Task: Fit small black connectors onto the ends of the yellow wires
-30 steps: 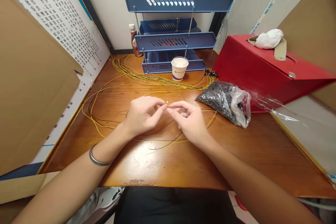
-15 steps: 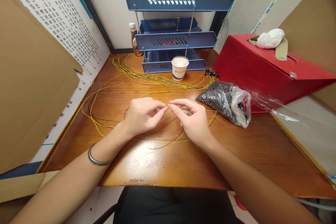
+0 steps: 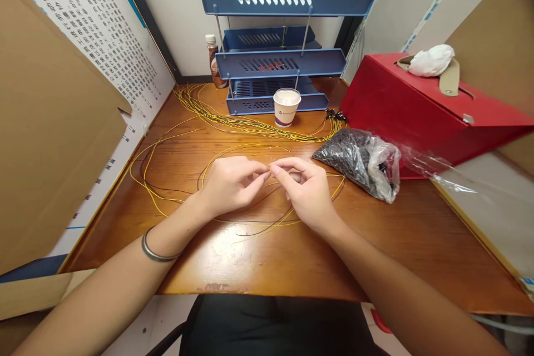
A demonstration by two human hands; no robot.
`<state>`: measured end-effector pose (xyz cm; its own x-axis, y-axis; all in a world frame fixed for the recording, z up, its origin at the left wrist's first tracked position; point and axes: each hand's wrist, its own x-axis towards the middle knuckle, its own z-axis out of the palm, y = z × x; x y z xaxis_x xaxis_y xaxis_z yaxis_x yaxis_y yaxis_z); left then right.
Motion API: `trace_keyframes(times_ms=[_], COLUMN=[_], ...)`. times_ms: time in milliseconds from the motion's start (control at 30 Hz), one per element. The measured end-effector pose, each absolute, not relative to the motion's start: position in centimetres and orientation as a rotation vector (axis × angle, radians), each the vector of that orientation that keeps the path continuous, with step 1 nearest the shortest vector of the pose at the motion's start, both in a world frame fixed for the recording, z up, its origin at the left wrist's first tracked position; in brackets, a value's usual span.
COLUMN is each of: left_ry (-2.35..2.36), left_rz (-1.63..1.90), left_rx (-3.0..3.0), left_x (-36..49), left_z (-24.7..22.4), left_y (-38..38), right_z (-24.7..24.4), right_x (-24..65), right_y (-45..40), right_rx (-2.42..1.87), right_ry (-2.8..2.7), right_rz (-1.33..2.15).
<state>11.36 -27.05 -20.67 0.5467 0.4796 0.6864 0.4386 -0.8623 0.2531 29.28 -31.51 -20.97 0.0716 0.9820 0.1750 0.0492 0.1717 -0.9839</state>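
My left hand [image 3: 233,183] and my right hand [image 3: 306,186] meet fingertip to fingertip above the desk. Thumb and forefinger of each are pinched together. Thin yellow and black wire [image 3: 240,146] lies in loose loops under and around both hands, and strands run in behind my right fingers, which grip the wire. Whatever small piece sits between my left fingertips is mostly covered.
A bundle of yellow and black wires [image 3: 233,121] crosses the back of the wooden desk [image 3: 300,267]. Beyond it stand a paper cup [image 3: 286,108], a bottle [image 3: 213,64] and a blue rack [image 3: 283,64]. A plastic bag of small black parts [image 3: 348,158] rests against a red box [image 3: 400,111].
My left fingertips have shifted slightly right, closer to my right ones. The small yellowish piece that showed between them is now mostly hidden. The view has tilted a little.
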Motion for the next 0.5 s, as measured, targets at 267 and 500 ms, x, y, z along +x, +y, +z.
trace_keyframes(times_ms=[267, 500], left_ry=[0.838, 0.837], left_rz=[1.233, 1.271], left_rx=[2.724, 2.706], left_x=[11.36, 11.45], left_z=[-20.70, -20.60], left_y=[-27.03, -27.04], right_z=[-21.07, -21.20], right_x=[29.34, 29.33], right_y=[-31.47, -31.48], right_rx=[-1.199, -1.218], right_ry=[-1.257, -1.259], right_rz=[1.010, 1.010])
